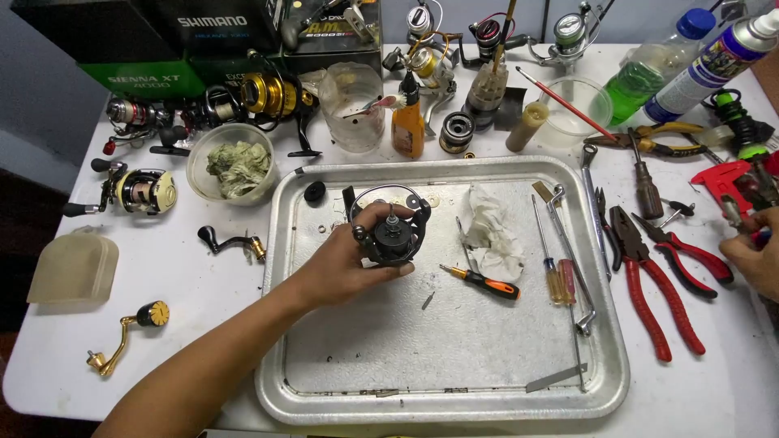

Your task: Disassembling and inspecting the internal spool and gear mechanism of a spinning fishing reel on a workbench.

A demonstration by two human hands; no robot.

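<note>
My left hand grips a black spinning reel body with a wire bail, held over the upper middle of a metal tray. My right hand is at the far right edge of the table among the tools, fingers curled near small red-handled pliers; whether it holds anything is hidden. A small orange-handled screwdriver lies on the tray just right of the reel, beside a crumpled white tissue.
Big red pliers, screwdrivers and wrenches lie right of the tray. Behind it stand an orange oil bottle, plastic cups, several reels, spray can. Left: a rag bowl, reel handles.
</note>
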